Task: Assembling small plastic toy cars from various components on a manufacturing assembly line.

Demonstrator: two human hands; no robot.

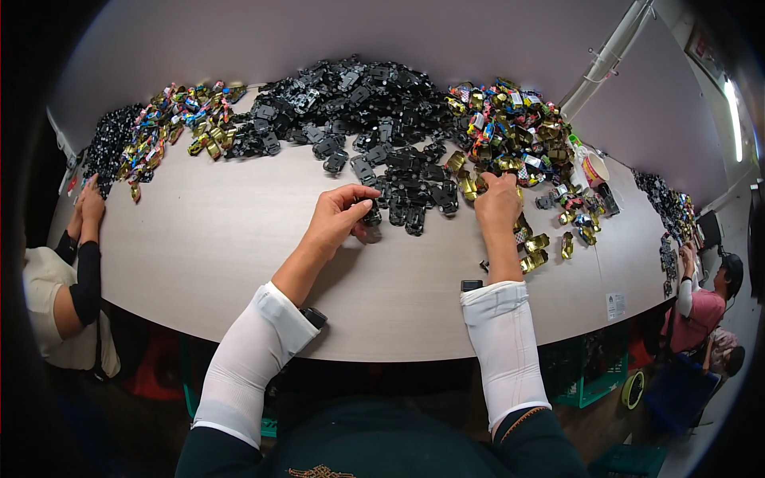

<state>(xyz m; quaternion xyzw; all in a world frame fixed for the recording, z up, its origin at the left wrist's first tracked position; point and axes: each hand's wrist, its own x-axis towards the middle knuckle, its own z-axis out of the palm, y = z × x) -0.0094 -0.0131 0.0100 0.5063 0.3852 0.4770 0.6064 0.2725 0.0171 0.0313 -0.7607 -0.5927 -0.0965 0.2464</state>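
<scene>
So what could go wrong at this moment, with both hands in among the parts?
The left hand pinches one small black part by its fingers only, so it could slip. The right hand presses into the gold pieces beside the black pile; reaching could knock pieces into the wrong heap. Gold pieces near the table edge might slide off.

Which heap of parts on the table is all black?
The big middle heap at the table's far edge; the heaps on either side, left and right, are mixed gold and bright colours.
</scene>
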